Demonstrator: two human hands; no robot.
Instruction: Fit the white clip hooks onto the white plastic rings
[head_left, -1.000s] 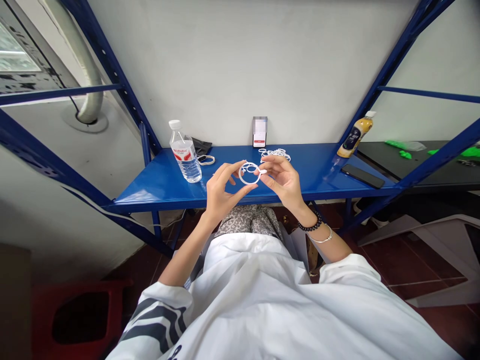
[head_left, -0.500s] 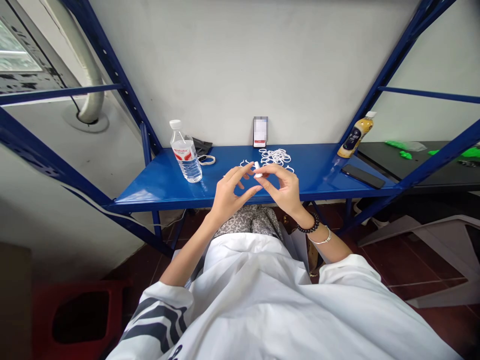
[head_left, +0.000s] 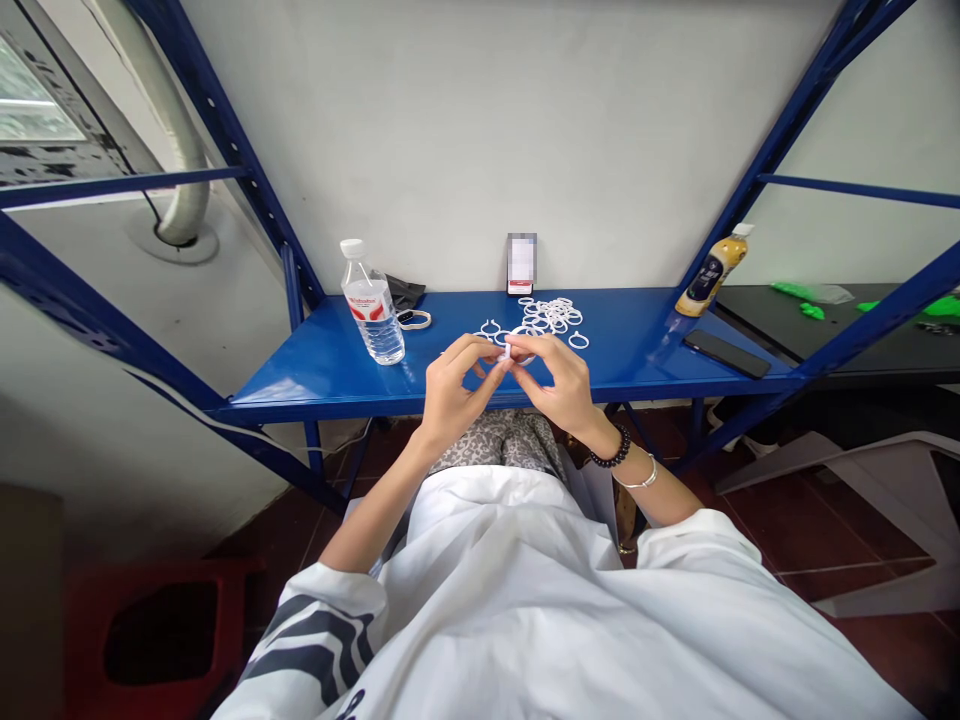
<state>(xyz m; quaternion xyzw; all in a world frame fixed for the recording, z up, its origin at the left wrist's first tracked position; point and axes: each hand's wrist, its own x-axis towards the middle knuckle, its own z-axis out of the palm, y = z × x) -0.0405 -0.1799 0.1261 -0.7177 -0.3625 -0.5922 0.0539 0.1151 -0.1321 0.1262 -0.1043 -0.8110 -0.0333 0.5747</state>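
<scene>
My left hand (head_left: 454,385) and my right hand (head_left: 561,382) meet over the front edge of the blue shelf (head_left: 315,365). Both pinch one small white plastic ring (head_left: 514,352) between thumb and fingertips; most of the ring is hidden by the fingers. Just behind the hands lies a heap of several white rings (head_left: 551,313), with a few loose ones beside it. My right wrist carries a dark bead bracelet and a thin silver bangle.
A water bottle (head_left: 370,302) stands at the shelf's left, with a white band (head_left: 415,320) and a dark pouch behind it. A small red-and-white box (head_left: 520,264) leans on the wall. At the right are a yellow drink bottle (head_left: 710,272) and a black phone (head_left: 726,353).
One second ago the hands held a large white ring up in plain view. They have since dropped toward the shelf edge and closed together, so only a small bit of white shows.
</scene>
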